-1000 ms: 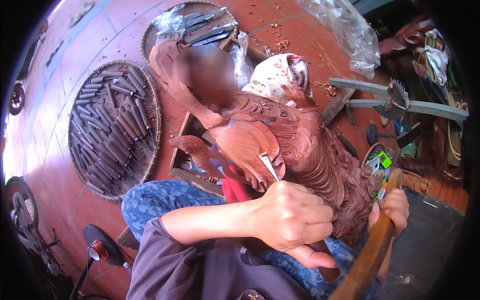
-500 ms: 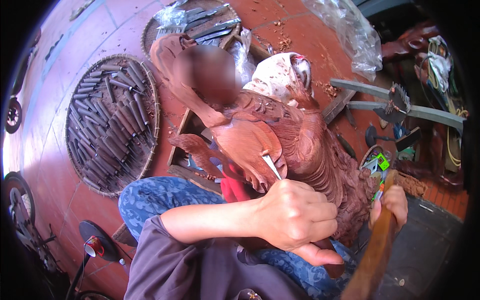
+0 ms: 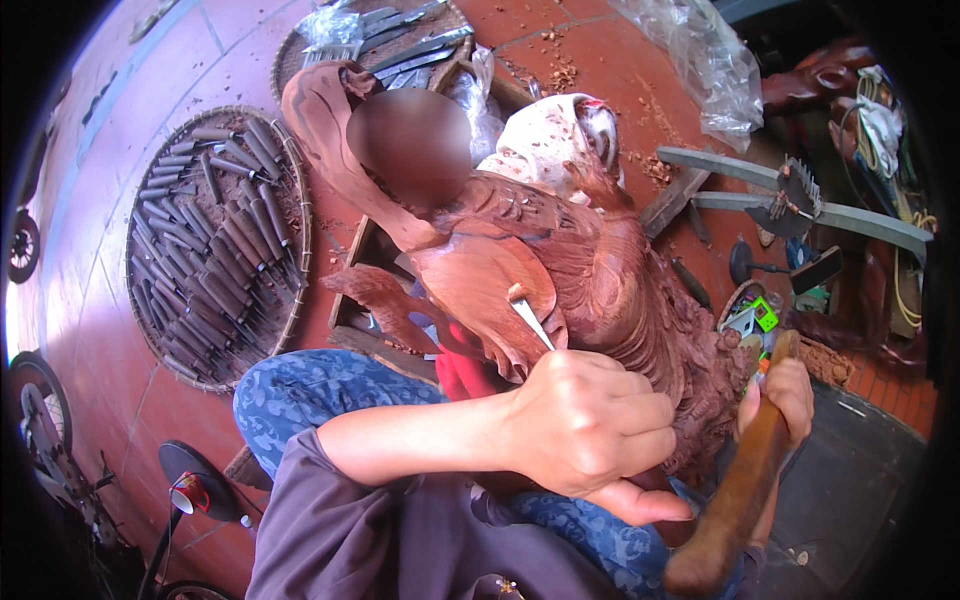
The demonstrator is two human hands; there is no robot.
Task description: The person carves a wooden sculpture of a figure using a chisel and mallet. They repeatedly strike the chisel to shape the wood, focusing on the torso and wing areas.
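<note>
A large reddish-brown carved wooden statue [image 3: 600, 280] leans across my lap. My left hand [image 3: 585, 425] is closed around a metal chisel [image 3: 530, 320], whose blade tip touches a smooth curved part of the carving. My right hand [image 3: 785, 395] grips a long wooden mallet [image 3: 735, 495] at the right, held off the side of the statue. A patterned cloth [image 3: 545, 135] lies over the upper part of the carving.
A round woven tray [image 3: 215, 240] on the red tiled floor at the left holds several wooden-handled chisels. A second tray [image 3: 400, 40] with metal blades sits at the top. Plastic sheeting [image 3: 700, 60], wood shavings and tools lie at the right. My blue patterned trouser leg [image 3: 310, 395] is below.
The view has shifted slightly. My left hand with the chisel stays at the same spot on the carving; the mallet in my right hand has dropped a little lower.
</note>
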